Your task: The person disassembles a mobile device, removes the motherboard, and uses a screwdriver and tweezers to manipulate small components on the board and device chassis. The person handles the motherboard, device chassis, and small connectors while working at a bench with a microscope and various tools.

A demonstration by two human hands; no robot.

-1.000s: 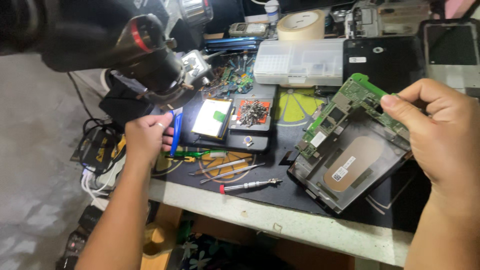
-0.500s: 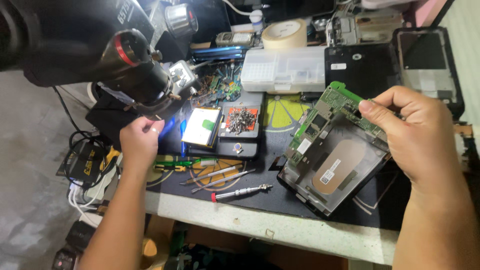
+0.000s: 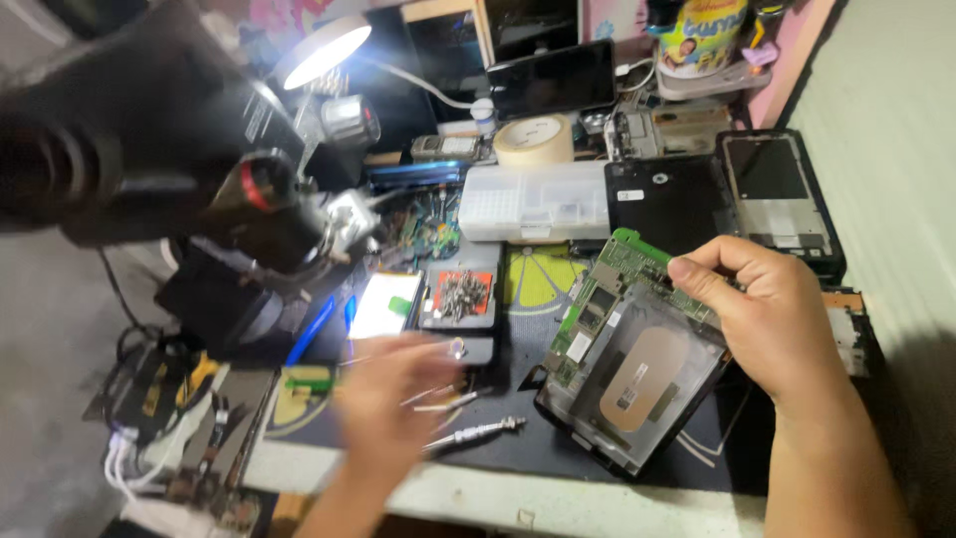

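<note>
My right hand (image 3: 777, 319) pinches the upper edge of a green circuit board (image 3: 607, 289) that sits in an opened tablet shell (image 3: 637, 389), tilted on the black mat. A tan oval pad with a label shows inside the shell. My left hand (image 3: 388, 399) is motion-blurred over the mat's front. It hovers just above a metal screwdriver (image 3: 478, 433) and thin tweezers (image 3: 443, 399), and whether it holds anything is unclear. A blue-handled tool (image 3: 314, 329) lies to its left by the microscope base.
A large black microscope (image 3: 199, 199) fills the left, with a lit lamp (image 3: 324, 50) above. Behind the mat are a small tray of screws (image 3: 458, 296), a lit phone (image 3: 386, 304), a white organiser box (image 3: 533, 199), a tape roll (image 3: 533, 139) and two black tablet parts (image 3: 777, 189).
My left hand has left the blue tool by the microscope and swung right and toward me, over the screwdriver. The right hand keeps its hold on the board; the camera has moved closer.
</note>
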